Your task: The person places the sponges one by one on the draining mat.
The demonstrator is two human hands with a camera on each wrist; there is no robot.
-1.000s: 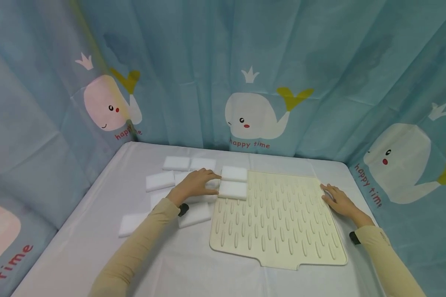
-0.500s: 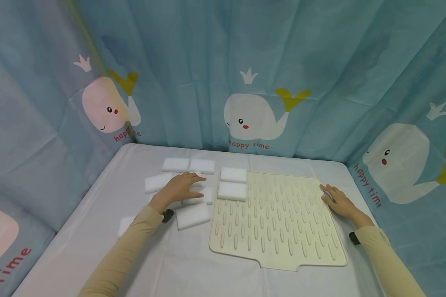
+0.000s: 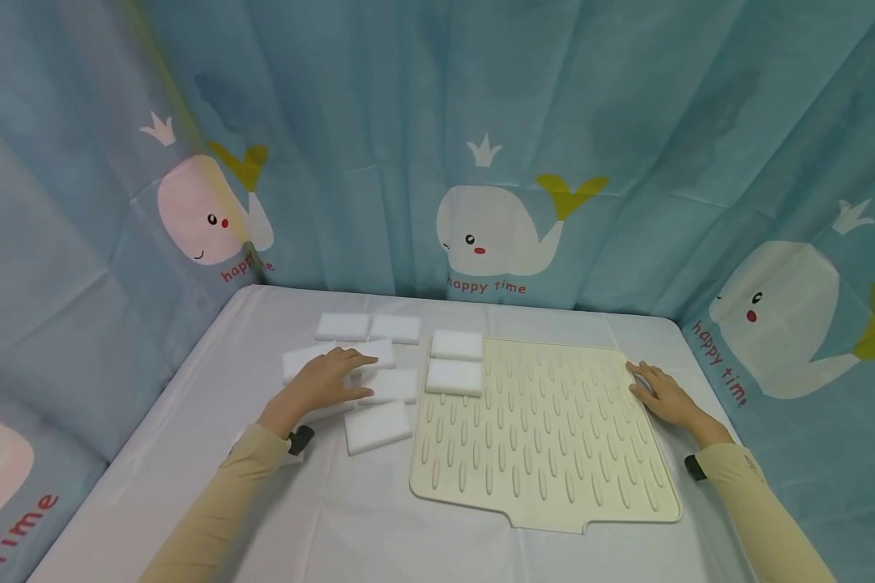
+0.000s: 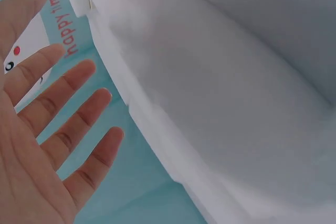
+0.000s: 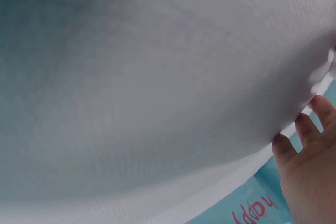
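1. The work in hand appears to be moving white sponge blocks from the table [image 3: 189,453] onto the cream ribbed mat [image 3: 554,437].
2. Two sponges already lie on the mat's far left corner, one behind the other: the far sponge [image 3: 456,344] and the near sponge [image 3: 454,376], nearly touching.
3. Off the mat to its left, a loose group waits: a back pair [image 3: 368,327], a middle sponge [image 3: 390,385] just beside the mat's edge, a front sponge [image 3: 377,427], and at least one more partly hidden under the forearm (the exact count is hard to tell).
4. The left hand [image 3: 324,380] hovers over or rests on this group with fingers spread and straight, gripping nothing; the left wrist view shows the same relaxed palm [image 4: 37,145] next to a white edge.
5. The right hand [image 3: 662,394] lies flat on the mat's right edge, fingers extended, seemingly steadying it; it holds nothing.
6. Judged from this layout, the job is at an early stage: two placed, most of the mat bare, and five or more sponges left to bring across.
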